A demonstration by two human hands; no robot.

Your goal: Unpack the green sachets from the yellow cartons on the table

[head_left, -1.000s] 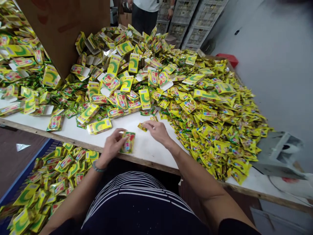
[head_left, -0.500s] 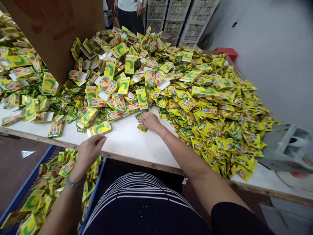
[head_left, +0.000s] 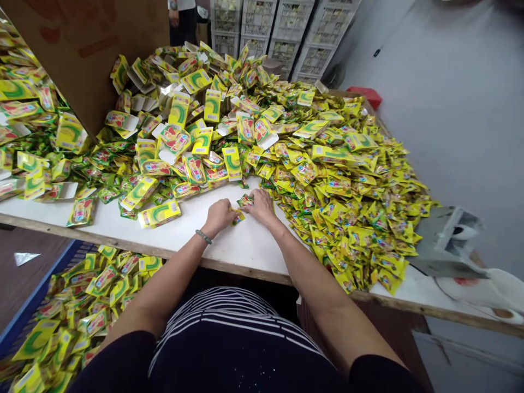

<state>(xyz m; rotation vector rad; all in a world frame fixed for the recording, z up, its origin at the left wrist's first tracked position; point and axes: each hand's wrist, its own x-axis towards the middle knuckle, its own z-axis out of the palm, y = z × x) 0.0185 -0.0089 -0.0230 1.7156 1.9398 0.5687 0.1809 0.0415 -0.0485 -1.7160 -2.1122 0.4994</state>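
Observation:
My left hand (head_left: 220, 216), with a bead bracelet at the wrist, is closed on a small yellow packet (head_left: 238, 216) over the white tabletop (head_left: 241, 245). Just right of it, my right hand (head_left: 260, 205) pinches a green packet (head_left: 244, 201) between thumb and fingers. The two hands are close together. Beyond them lies a heap of yellow-green boxes (head_left: 232, 164), several with open flaps. A heap of yellow packets (head_left: 339, 202) spreads to the right of my right hand. One box (head_left: 159, 214) lies near the table edge, left of my left hand.
A blue crate (head_left: 39, 297) full of boxes stands below the table at left. A brown cardboard panel (head_left: 90, 49) rises at upper left. A grey metal device (head_left: 446, 245) sits at right. White crates (head_left: 286, 38) and a person (head_left: 183, 22) are at the back.
My left hand has moved right and forward from the box at the table edge to the yellow packet beside my right hand. The view has shifted slightly.

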